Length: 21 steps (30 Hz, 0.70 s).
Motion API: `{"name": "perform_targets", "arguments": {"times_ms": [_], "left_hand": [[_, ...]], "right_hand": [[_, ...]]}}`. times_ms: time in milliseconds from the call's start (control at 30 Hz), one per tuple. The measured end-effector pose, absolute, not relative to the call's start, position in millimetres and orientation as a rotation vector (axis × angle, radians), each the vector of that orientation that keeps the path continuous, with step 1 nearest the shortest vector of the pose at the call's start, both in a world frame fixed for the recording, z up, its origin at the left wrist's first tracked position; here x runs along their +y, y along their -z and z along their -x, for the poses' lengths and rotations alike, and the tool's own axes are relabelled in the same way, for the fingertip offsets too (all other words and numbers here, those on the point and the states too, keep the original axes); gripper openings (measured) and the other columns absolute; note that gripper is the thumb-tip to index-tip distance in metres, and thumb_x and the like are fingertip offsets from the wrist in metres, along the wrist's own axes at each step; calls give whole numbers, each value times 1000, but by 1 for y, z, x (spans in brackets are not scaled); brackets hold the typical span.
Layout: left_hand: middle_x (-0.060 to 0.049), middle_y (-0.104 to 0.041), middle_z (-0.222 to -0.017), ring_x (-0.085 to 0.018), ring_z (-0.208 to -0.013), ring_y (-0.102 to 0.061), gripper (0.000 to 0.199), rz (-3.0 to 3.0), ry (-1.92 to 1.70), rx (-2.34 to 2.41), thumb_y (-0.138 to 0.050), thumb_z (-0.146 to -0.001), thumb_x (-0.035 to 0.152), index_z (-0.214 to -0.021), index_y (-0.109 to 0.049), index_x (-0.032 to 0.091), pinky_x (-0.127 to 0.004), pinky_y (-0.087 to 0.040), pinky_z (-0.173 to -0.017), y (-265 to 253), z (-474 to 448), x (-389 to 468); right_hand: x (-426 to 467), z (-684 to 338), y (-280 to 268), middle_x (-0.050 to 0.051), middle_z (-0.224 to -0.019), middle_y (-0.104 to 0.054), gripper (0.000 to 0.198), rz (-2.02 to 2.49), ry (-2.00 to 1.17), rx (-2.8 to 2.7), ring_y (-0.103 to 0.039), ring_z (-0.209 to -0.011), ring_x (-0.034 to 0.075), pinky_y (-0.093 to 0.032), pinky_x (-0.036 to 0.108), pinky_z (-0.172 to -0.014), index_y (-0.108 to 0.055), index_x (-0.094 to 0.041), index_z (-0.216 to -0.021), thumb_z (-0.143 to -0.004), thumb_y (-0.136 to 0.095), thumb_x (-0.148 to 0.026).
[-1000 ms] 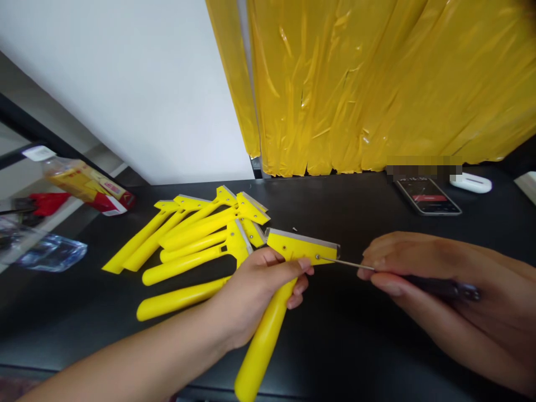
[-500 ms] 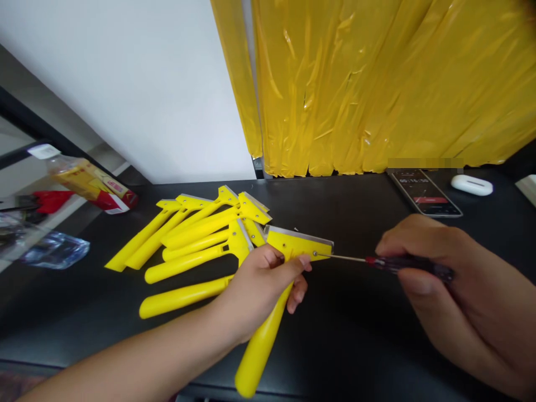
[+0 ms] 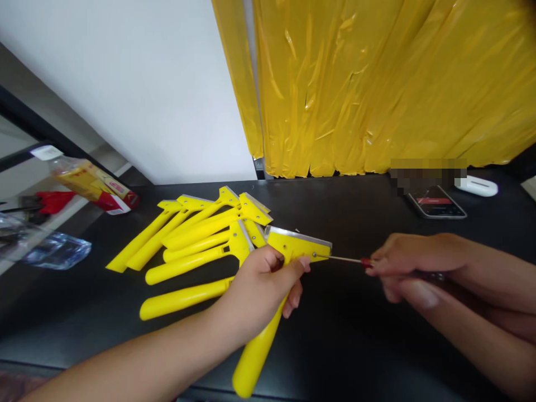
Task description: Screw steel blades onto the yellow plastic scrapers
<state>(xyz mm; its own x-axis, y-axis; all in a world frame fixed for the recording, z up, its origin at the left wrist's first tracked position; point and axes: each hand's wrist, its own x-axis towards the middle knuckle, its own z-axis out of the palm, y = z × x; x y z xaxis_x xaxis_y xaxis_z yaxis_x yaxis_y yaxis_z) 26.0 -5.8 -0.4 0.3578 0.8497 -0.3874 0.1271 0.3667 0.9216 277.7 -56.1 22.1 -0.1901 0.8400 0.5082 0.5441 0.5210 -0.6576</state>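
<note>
My left hand is closed around the neck of a yellow scraper, its thumb lying across the head. A metal blade edge runs along the top of that head, and the long handle slants down toward me. My right hand grips a screwdriver by its dark handle, which the fingers mostly cover. The thin shaft points left, with its tip at the screw near the right end of the scraper head. Left of my hands lies a pile of several similar yellow scrapers.
All this is over a black table. At the back right lie a phone and a white case. A drink bottle and a clear plastic container are on the left. Yellow sheeting and a white panel rise behind.
My right hand has re-gripped the screwdriver, its fingers now further forward, near the red collar. The tip stays at the screw. My left hand and the scraper have hardly moved.
</note>
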Motion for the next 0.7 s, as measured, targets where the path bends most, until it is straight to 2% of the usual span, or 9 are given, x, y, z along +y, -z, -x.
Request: {"name": "perform_targets", "arguments": {"times_ms": [133, 233, 333, 400, 467, 567, 700], "left_hand": [[1, -58, -49, -10, -40, -45, 38, -1080, -643, 1134, -72, -98, 41, -68, -62, 20, -23, -32, -44, 1, -26, -3], [2, -57, -49, -10, -40, -46, 37, -1080, -635, 1134, -72, -98, 42, -70, -62, 20, -23, -33, -44, 0, -26, -2], [2, -58, -49, -10, -40, -47, 39, -1110, -623, 1137, -72, -98, 44, -69, -60, 20, -23, -33, -44, -1, -26, -4], [2, -58, -50, -9, -41, -47, 40, -1126, -617, 1147, -72, -98, 44, -68, -60, 20, -23, -34, -45, -2, -26, -5], [2, -58, -50, -10, -41, -47, 38, -1123, -617, 1155, -72, -97, 44, -70, -61, 20, -23, -34, -45, -2, -26, -5], [2, -58, -50, -10, -40, -47, 39, -1122, -613, 1165, -73, -96, 44, -68, -59, 21, -24, -33, -44, 0, -26, -3], [2, -57, -48, -10, -40, -47, 44, -1150, -599, 1185, -71, -97, 45, -63, -57, 21, -24, -33, -45, 0, -26, -2]], "right_hand": [[-55, -284, -18, -1, -104, -83, 32, 1157, -473, -1921, -81, -87, 21, -68, 29, -73, -73, -39, -135, -104, -71, -36], [-49, -287, -18, 3, -110, -81, 27, 1110, -303, -1966, -79, -91, 24, -63, 33, -69, -74, -34, -124, -98, -78, -29], [-43, -284, -25, 1, -81, -69, 8, 1104, -122, -2006, -66, -67, 21, -48, 35, -54, -69, -29, -99, -98, -76, -29], [-40, -282, -29, 0, -67, -57, 18, 1120, 1, -2095, -55, -59, 20, -41, 38, -54, -61, -28, -86, -102, -68, -31], [-39, -280, -30, 2, -72, -60, 16, 1168, 139, -2158, -60, -65, 24, -42, 40, -60, -62, -27, -92, -106, -61, -35], [-39, -278, -26, 6, -91, -68, 18, 1191, 261, -2181, -67, -77, 27, -47, 41, -66, -61, -23, -117, -106, -60, -37], [-43, -274, -21, 2, -86, -70, 7, 1089, 267, -2253, -68, -71, 22, -49, 37, -65, -59, -25, -111, -106, -61, -20]]}}
